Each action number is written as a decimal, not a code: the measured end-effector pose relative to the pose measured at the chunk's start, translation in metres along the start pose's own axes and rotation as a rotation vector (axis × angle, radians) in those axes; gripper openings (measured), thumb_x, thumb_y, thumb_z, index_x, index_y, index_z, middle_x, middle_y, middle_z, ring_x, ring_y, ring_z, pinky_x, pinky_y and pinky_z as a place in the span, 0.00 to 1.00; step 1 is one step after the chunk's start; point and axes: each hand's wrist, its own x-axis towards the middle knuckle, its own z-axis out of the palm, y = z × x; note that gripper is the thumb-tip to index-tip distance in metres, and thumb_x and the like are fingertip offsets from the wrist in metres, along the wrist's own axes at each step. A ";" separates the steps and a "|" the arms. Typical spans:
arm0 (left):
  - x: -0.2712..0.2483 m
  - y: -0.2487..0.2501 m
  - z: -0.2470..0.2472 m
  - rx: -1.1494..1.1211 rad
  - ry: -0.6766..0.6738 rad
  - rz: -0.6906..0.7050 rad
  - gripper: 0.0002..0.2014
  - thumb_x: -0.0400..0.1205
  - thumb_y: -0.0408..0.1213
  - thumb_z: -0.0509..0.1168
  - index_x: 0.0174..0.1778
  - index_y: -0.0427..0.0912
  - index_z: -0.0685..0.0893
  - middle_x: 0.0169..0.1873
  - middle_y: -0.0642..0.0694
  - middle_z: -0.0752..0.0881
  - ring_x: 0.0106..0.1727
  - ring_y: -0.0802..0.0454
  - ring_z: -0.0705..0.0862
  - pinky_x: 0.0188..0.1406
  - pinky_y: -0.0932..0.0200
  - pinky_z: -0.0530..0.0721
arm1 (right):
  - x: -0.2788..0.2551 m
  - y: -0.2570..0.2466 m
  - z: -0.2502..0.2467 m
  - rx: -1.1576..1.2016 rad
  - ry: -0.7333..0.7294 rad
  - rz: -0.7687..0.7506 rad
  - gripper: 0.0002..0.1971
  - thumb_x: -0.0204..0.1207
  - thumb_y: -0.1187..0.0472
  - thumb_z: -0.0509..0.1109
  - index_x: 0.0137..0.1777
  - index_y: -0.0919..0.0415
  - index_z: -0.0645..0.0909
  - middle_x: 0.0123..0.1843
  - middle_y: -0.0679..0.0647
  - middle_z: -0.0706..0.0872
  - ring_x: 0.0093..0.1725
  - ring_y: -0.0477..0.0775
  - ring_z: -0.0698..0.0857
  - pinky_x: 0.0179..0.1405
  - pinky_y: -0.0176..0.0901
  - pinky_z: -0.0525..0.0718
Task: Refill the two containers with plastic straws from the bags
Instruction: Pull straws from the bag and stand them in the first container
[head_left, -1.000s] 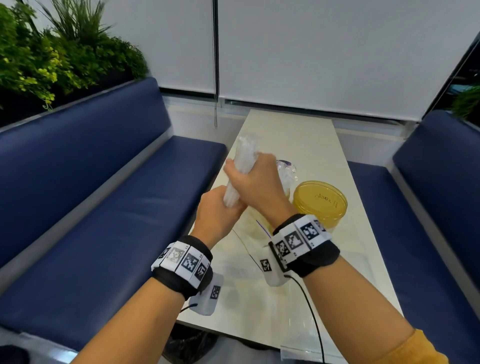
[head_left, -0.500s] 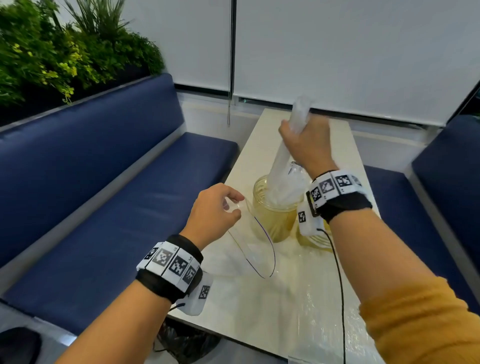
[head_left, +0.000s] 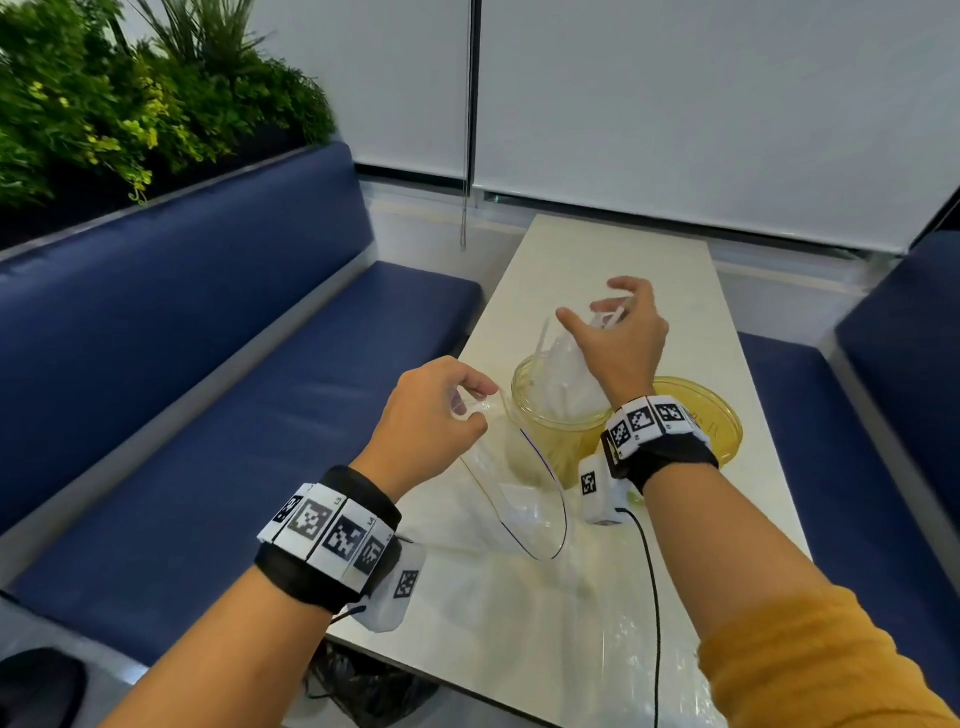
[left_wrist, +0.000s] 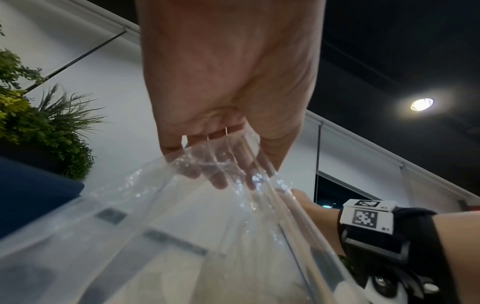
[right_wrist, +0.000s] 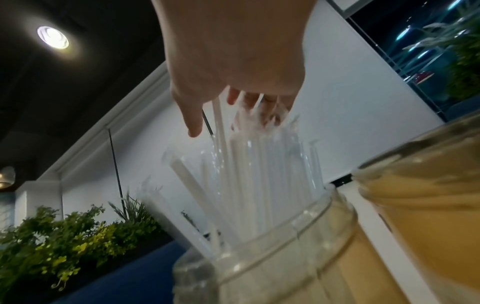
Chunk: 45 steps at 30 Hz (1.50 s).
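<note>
On the long cream tabletop (head_left: 613, 260) between two navy blue padded benches (head_left: 234, 374), a round clear yellowish plastic container (head_left: 558, 441) stands upright, holding a bundle of translucent white plastic straws (head_left: 569, 382) that rise above its rim. The right hand (head_left: 618, 338) hovers over the tops of the straws with its fingers spread and loosely bent; the right wrist view shows its fingertips (right_wrist: 259, 102) among the straw ends, though whether they grip any cannot be told. Just to the right, touching or nearly touching the first, sits a second round yellowish plastic container (head_left: 711, 415). The left hand (head_left: 431, 415) pinches the upper edge of an empty clear plastic bag (head_left: 519, 499), which hangs down to the tabletop just left of the filled container. More crumpled clear plastic (head_left: 623, 654) lies at the near end.
</note>
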 end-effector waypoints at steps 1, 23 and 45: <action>0.000 0.001 0.000 -0.006 -0.001 -0.001 0.13 0.77 0.35 0.74 0.55 0.54 0.88 0.51 0.56 0.88 0.51 0.53 0.88 0.57 0.47 0.90 | 0.003 -0.002 -0.001 -0.007 0.020 -0.032 0.32 0.64 0.42 0.84 0.65 0.50 0.76 0.53 0.47 0.88 0.52 0.47 0.84 0.47 0.37 0.78; -0.002 0.025 -0.005 0.088 -0.308 0.045 0.39 0.71 0.22 0.69 0.80 0.50 0.72 0.71 0.56 0.73 0.67 0.53 0.80 0.56 0.63 0.82 | -0.027 -0.003 -0.018 -0.479 -0.232 -0.518 0.16 0.84 0.44 0.65 0.49 0.53 0.90 0.57 0.52 0.87 0.61 0.55 0.81 0.62 0.50 0.77; -0.017 0.025 0.003 0.060 -0.238 0.079 0.43 0.71 0.19 0.72 0.83 0.45 0.69 0.78 0.52 0.69 0.73 0.50 0.75 0.61 0.66 0.76 | -0.131 -0.009 0.019 -1.172 -1.055 -0.395 0.27 0.90 0.43 0.46 0.74 0.57 0.77 0.65 0.58 0.86 0.63 0.63 0.85 0.50 0.51 0.73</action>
